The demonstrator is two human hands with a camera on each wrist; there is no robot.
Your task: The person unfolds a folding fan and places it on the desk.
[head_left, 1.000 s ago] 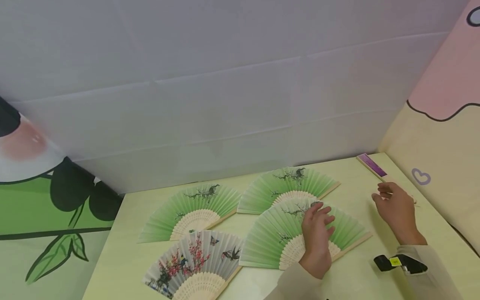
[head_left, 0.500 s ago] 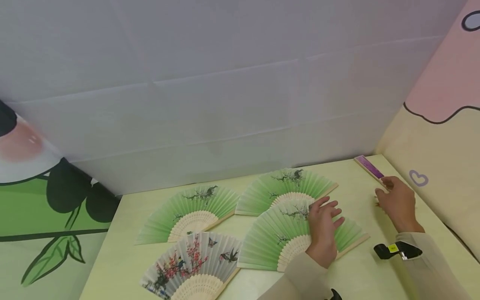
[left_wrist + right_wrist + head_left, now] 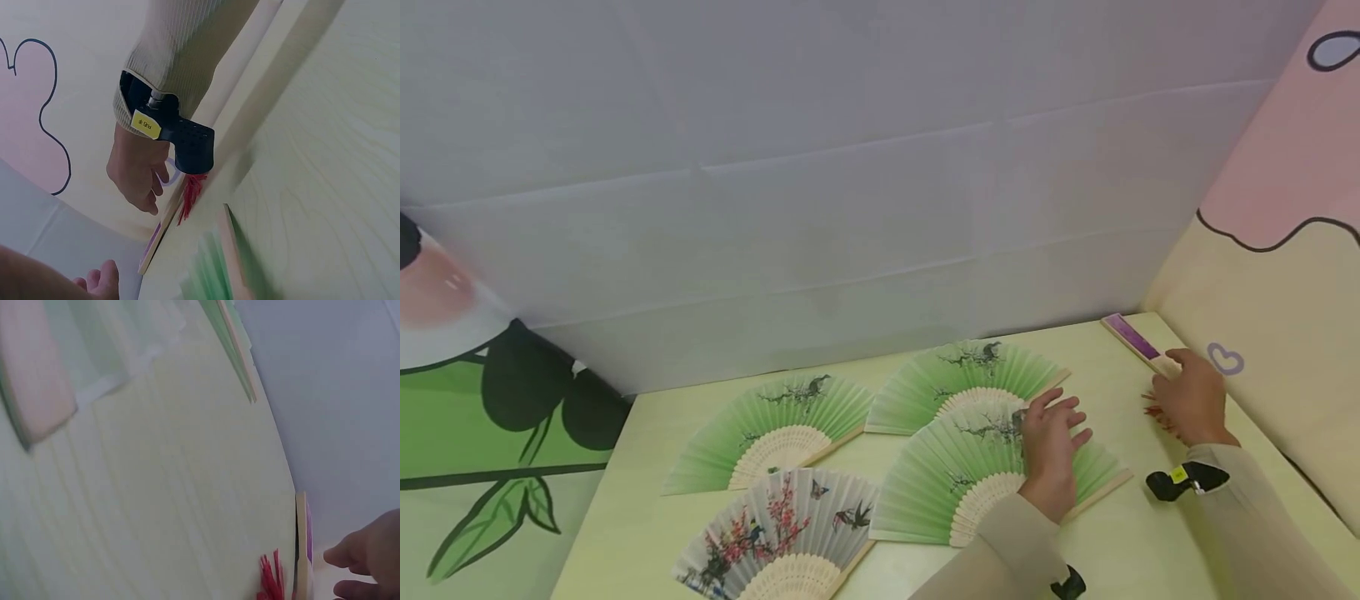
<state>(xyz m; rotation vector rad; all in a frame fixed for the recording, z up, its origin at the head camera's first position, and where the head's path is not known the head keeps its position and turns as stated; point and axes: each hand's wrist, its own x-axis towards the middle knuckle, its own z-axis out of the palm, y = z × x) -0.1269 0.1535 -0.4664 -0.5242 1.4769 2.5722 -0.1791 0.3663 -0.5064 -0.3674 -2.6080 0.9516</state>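
A folded fan (image 3: 1133, 337) with a purple panel lies at the table's far right corner, a red tassel (image 3: 271, 580) beside it. My right hand (image 3: 1197, 398) hovers over its near end, fingers loosely bent. In the right wrist view the visible fingertips (image 3: 340, 555) stand a little apart from the fan. My left hand (image 3: 1051, 454) is held over the right part of the nearest spread green fan (image 3: 917, 492), fingers relaxed and holding nothing; whether it touches the fan is unclear.
Two more spread green fans, one at the back (image 3: 910, 396) and one at left (image 3: 711, 454), lie on the pale table (image 3: 602, 517). A white fan (image 3: 820, 517) with blossoms and birds lies in front. A grey wall (image 3: 820, 208) bounds the far edge; a painted wall (image 3: 1262, 317) stands right.
My right hand has moved in over the folded fan's near end, and the red tassel now shows beside it. The left hand has shifted slightly right. The view has turned a little right.
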